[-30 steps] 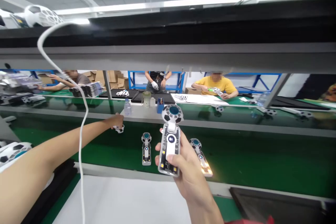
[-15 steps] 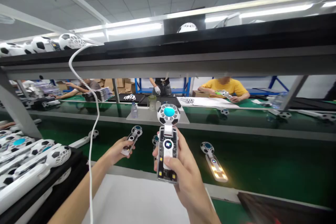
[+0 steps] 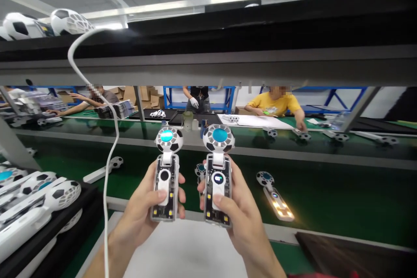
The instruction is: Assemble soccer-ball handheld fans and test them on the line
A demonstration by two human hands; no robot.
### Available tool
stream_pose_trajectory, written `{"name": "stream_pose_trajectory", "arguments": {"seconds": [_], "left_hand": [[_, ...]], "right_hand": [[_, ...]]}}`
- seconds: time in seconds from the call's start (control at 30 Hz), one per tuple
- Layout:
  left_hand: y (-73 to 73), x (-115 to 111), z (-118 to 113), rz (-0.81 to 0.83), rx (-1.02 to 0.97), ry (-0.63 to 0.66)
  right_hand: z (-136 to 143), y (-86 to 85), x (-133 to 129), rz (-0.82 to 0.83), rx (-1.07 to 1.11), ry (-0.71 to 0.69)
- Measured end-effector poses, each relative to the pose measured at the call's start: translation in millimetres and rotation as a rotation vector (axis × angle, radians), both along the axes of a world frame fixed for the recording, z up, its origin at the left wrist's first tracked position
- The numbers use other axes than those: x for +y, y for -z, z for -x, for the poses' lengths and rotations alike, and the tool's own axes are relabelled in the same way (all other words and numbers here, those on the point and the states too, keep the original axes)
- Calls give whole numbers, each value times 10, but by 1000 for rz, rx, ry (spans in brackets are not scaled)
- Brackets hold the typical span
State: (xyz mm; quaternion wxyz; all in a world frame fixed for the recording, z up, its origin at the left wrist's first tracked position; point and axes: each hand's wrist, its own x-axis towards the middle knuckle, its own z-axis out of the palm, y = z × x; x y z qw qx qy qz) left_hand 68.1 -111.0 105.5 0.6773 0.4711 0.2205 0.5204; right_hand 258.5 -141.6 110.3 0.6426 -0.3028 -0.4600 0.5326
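My left hand [image 3: 138,210] is closed round a handheld fan [image 3: 167,169] with a football-patterned head and a clear body; its round display is dark. In my right hand [image 3: 244,210] is a matching fan [image 3: 218,167], held upright beside the first, and its display is lit. Each thumb rests on the white front strip of its fan. The two fans are apart. Behind the right hand's fingers, another fan [image 3: 200,170] is partly hidden. To the right, a fan with glowing lights [image 3: 276,202] lies on the green surface.
Trays of similar fans [image 3: 61,195] stand at the left. A white cable [image 3: 112,152] hangs down in front of me. A dark shelf [image 3: 260,26] crosses overhead. Across the green bench [image 3: 342,200], a person in yellow [image 3: 273,103] reaches toward a fan.
My left hand has lifted its fan and brought it right, beside the other one. The reading on the right fan's display has changed. The person in yellow has stretched an arm toward the bench.
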Motion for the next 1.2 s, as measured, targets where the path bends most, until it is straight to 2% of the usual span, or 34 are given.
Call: {"name": "stream_pose_trajectory", "arguments": {"seconds": [0.1,0.27,0.33,0.47,0.63,0.9,1.1,1.2], "left_hand": [[11,-2,6,-14,27,-49],[47,29,51,-17,113,-88],[62,44,72,-7,138,-94],[85,68,94,18,148,-77],[88,84,100,24,154,-72],[107,112,166,-6,184,-23],[28,70,153,27,185,-32],[-14,66,162,34,196,-49]], "right_hand": [[68,26,32,-7,-73,110],[274,121,143,-90,-252,516],[326,158,181,-135,-295,583],[347,207,220,-109,-309,539],[340,208,238,-4,-142,431],[341,156,279,37,29,298],[348,283,381,1,79,225],[334,292,375,66,85,152]]}}
